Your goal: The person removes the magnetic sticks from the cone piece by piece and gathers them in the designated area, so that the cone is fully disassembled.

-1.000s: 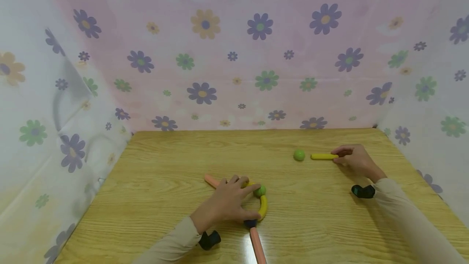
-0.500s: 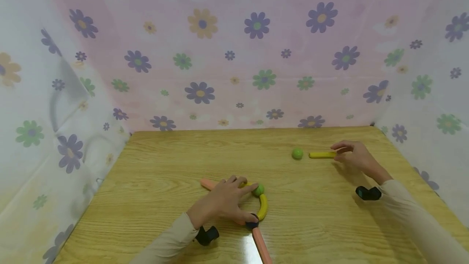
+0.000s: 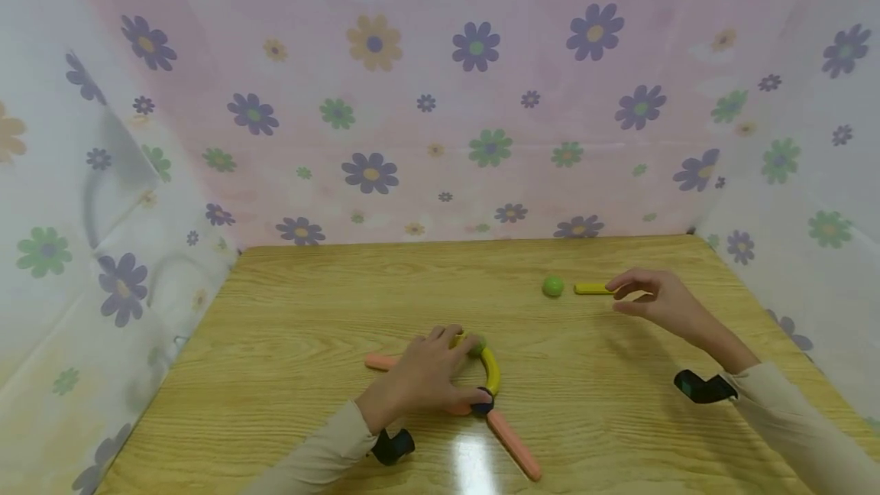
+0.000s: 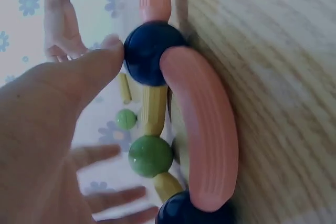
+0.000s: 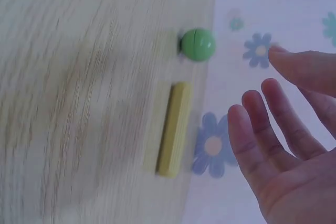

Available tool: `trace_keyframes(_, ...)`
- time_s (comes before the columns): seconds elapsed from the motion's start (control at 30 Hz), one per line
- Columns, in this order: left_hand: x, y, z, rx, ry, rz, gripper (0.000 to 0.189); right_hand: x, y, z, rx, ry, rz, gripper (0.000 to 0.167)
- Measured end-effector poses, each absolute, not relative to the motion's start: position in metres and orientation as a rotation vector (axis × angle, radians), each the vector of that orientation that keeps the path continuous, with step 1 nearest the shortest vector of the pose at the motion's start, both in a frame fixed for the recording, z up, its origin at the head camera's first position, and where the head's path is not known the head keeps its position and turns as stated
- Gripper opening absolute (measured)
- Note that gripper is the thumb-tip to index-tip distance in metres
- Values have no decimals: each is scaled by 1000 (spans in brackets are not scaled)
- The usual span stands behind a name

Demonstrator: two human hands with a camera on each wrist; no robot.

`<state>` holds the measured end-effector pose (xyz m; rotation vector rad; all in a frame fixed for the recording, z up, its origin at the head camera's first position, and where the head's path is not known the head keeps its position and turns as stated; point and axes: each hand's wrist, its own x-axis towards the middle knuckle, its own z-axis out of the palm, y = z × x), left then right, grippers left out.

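Note:
My left hand (image 3: 422, 376) lies over a ring of toy rods and balls. Its thumb presses a dark blue ball (image 4: 144, 56); the other fingers spread above the ring. A curved pink rod (image 4: 207, 129), a curved yellow rod (image 3: 491, 373) and a green ball (image 4: 150, 156) form part of it, partly hidden by the hand. Straight pink rods stick out front right (image 3: 514, 445) and left (image 3: 380, 361). To the right, my right hand (image 3: 663, 308) hovers with fingers apart, holding nothing. Beyond its fingertips lie a straight yellow rod (image 5: 176, 129) and a loose green ball (image 5: 198, 44), apart from each other.
The wooden table (image 3: 309, 289) is closed in by flower-printed cloth (image 3: 412, 98) at the back and both sides. A dark wrist camera (image 3: 704, 386) hangs at the right wrist, another camera (image 3: 393, 447) at the left.
The ring has turned counterclockwise under my left hand; its front pink rod swung right. My right hand has let go of the yellow rod and drawn back slightly, while rod and ball stay put.

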<state>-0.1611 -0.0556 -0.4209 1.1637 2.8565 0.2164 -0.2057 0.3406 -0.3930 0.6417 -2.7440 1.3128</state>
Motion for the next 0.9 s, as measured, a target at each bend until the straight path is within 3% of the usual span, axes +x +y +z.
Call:
trace_keyframes(0.17, -168, -60, -418, 1323, 2625, 438, 65, -197, 323, -386, 778, -2706, 1392, 24)
trace_keyframes(0.37, -173, -63, -414, 1486, 2516, 358, 46, -187, 302, -383, 950, -2696, 1385, 27)
trace_keyframes(0.9, -168, -56, -413, 1429, 2634, 202, 45, -162, 260, -399, 1265, -2677, 1604, 31)
